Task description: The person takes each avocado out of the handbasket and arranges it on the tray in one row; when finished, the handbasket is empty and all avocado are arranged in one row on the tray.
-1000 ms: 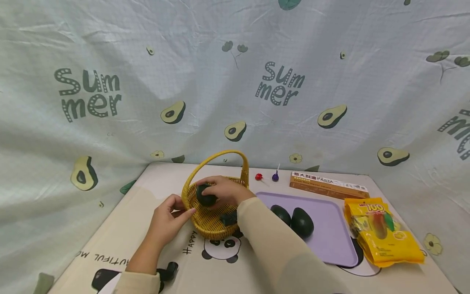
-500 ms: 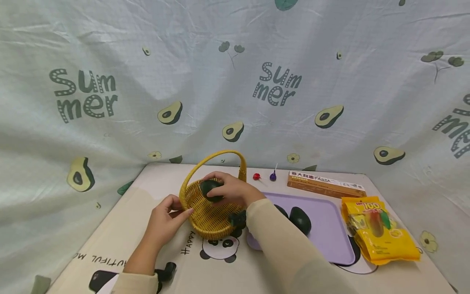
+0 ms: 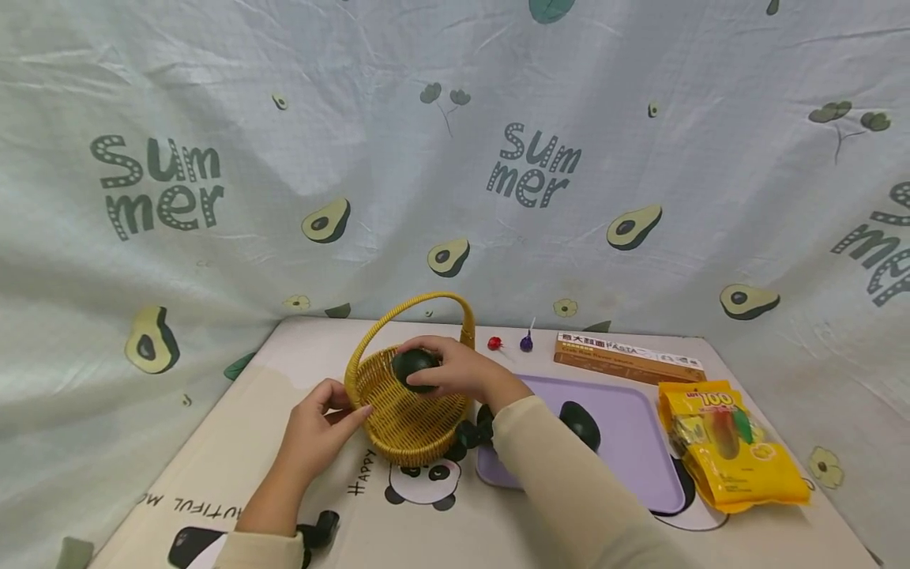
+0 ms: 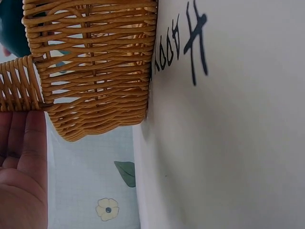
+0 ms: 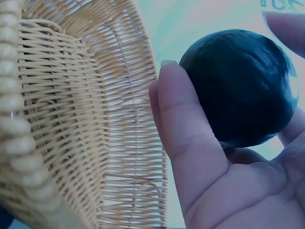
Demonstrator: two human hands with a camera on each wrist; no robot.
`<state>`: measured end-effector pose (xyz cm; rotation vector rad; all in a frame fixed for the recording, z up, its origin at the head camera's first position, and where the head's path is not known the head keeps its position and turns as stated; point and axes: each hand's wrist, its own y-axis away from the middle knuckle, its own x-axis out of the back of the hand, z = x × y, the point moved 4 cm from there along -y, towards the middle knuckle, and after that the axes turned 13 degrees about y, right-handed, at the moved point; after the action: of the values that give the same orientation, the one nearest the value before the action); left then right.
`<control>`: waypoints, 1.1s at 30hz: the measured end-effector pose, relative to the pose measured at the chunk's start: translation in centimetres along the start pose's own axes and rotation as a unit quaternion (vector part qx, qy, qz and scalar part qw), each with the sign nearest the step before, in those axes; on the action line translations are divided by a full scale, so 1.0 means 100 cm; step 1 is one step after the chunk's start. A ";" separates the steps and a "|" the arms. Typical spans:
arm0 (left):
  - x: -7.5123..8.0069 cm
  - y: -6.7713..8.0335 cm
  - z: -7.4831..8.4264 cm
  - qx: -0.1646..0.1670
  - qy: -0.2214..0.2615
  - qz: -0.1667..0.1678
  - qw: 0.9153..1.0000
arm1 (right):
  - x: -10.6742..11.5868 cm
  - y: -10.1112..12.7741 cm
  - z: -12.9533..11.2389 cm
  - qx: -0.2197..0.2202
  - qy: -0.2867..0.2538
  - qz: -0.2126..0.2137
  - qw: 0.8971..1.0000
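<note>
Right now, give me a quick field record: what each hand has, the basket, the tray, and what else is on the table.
right hand: grips a dark avocado above the basket
left hand: fingertips touch the basket's near-left rim
basket: yellow wicker, upright, handle arched over it
tray: purple, one dark avocado on tray visible past the sleeve
behind tray: pasta box, two lollipops
right of tray: yellow snack bag
</note>
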<state>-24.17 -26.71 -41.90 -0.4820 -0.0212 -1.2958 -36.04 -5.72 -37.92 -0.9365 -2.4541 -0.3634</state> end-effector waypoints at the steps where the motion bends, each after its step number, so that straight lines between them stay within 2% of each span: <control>1: 0.000 0.000 0.000 0.001 0.000 0.001 1.000 | 0.002 0.002 -0.001 0.005 0.018 0.005 1.000; 4: 0.001 0.000 0.000 0.004 -0.001 0.001 1.000 | 0.006 0.008 -0.003 0.008 0.043 0.013 0.999; 9: 0.001 0.000 0.000 0.001 -0.003 0.002 1.000 | 0.011 0.017 -0.004 0.005 0.051 0.028 0.998; 14: 0.000 -0.001 0.001 -0.007 -0.003 0.003 1.000 | 0.017 0.027 -0.006 0.023 0.081 0.045 0.995; 21: 0.000 -0.001 0.000 -0.002 0.000 0.000 1.000 | 0.023 0.040 -0.003 0.029 0.079 0.067 0.994; 27: 0.000 0.000 -0.001 0.008 0.001 -0.001 1.000 | 0.027 0.055 -0.001 0.028 0.106 0.091 0.990; 33: 0.000 -0.001 -0.002 -0.001 0.003 -0.001 1.000 | 0.031 0.075 -0.002 0.044 0.106 0.117 0.987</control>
<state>-24.32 -26.78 -42.04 -0.4796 -0.0156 -1.2999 -32.93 1.37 -35.57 -1.0745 -2.1238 -0.2567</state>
